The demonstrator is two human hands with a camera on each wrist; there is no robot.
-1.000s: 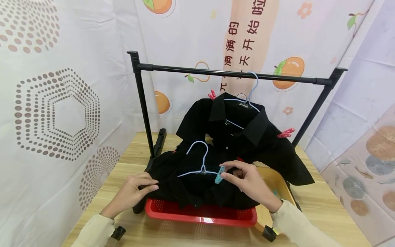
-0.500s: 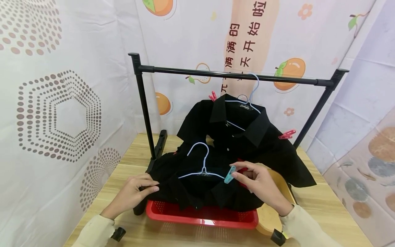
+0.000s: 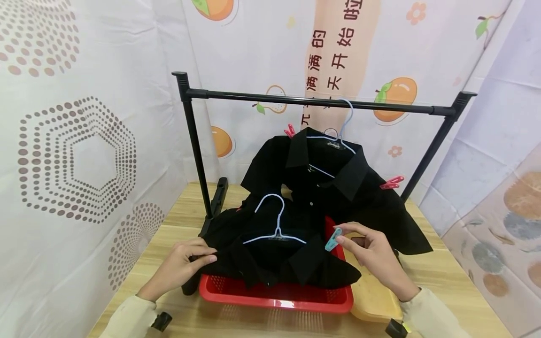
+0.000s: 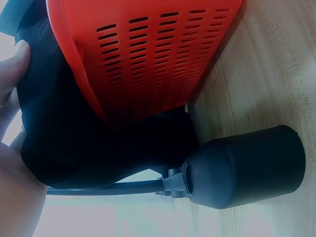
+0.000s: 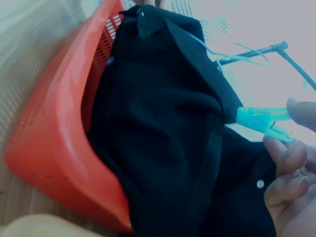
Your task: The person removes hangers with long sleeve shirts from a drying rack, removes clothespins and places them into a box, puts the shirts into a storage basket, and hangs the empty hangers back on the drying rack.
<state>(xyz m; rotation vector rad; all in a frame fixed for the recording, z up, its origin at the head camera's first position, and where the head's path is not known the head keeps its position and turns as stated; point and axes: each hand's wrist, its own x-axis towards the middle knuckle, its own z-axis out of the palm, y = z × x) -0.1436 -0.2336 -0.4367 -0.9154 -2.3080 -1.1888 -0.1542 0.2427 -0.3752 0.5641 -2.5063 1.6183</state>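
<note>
My right hand (image 3: 374, 256) pinches a light blue clothespin (image 3: 333, 240) by its handle end, right of the lower black shirt's (image 3: 310, 263) collar. In the right wrist view the clothespin (image 5: 261, 118) appears between thumb and fingers, over the dark cloth. My left hand (image 3: 190, 260) pinches the shirt's left shoulder between thumb and fingers. This shirt lies across a red basket (image 3: 274, 303), a pale blue hanger (image 3: 280, 218) in its neck with the hook upward. The left wrist view has the cloth (image 4: 64, 123) hanging beside the basket's slotted wall.
A black rack (image 3: 270, 98) stands behind, holding another black shirt (image 3: 334, 183) on a hanger. Red clothespins (image 3: 392, 182) grip that shirt at both shoulders. A yellow tray (image 3: 374, 298) sits right of the basket, partly under my right forearm. A patterned curtain closes off the back.
My right hand has moved right with the blue clothespin, from beside the hanger's neck to past the lower shirt's collar. My left hand keeps its grip in place.
</note>
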